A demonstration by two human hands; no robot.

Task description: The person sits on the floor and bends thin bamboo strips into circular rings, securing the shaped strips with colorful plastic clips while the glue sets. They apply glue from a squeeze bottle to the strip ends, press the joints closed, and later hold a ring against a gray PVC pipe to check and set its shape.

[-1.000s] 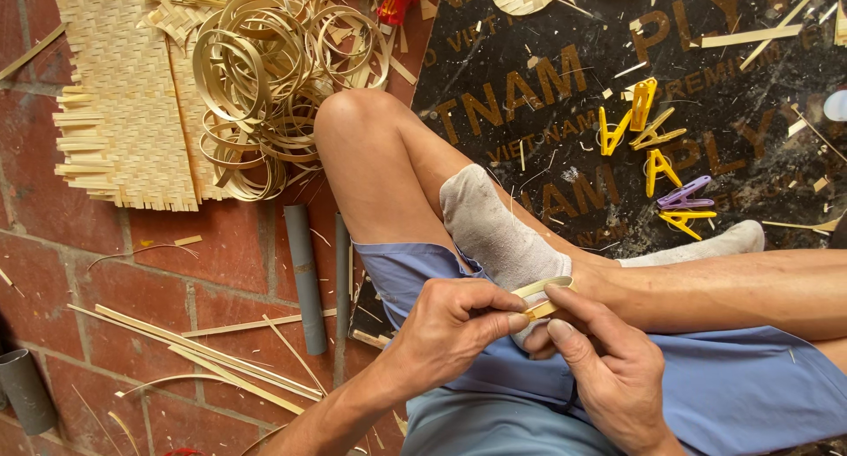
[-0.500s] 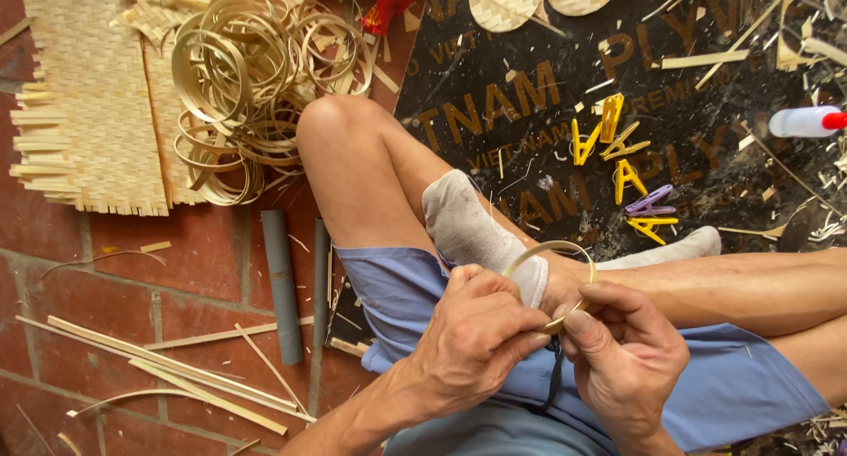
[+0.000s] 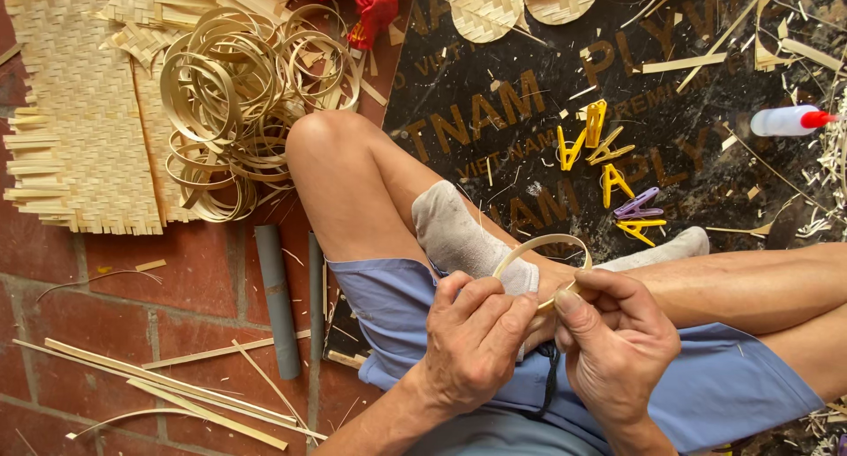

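Since the earlier frame, both hands have drawn the thin pale bamboo strip [image 3: 543, 242] into a fuller loop, which now arches up over the grey-socked foot [image 3: 454, 235]. Its ends are pinched at the bottom of the loop, where the fingers hide how they overlap. On the left hand [image 3: 472, 337], the grip is clenched around the strip's near end, thumb and forefinger pressing it. For the right hand [image 3: 618, 341], the grip closes on the other end, thumb on top; the fingers underneath cannot be seen.

Both hands rest over blue shorts [image 3: 715, 394], above crossed bare legs.

Beyond the knee lies a tangled heap of coiled bamboo hoops [image 3: 238, 103] on a woven bamboo mat [image 3: 79, 138], cut off at the top edge. Yellow and purple plastic clips [image 3: 618, 178] sit on a black printed sheet [image 3: 529, 85]. Near the right edge lies a white squeeze bottle with a red tip [image 3: 785, 121]. Loose bamboo slats [image 3: 168, 390] lie on the red brick floor [image 3: 88, 271].
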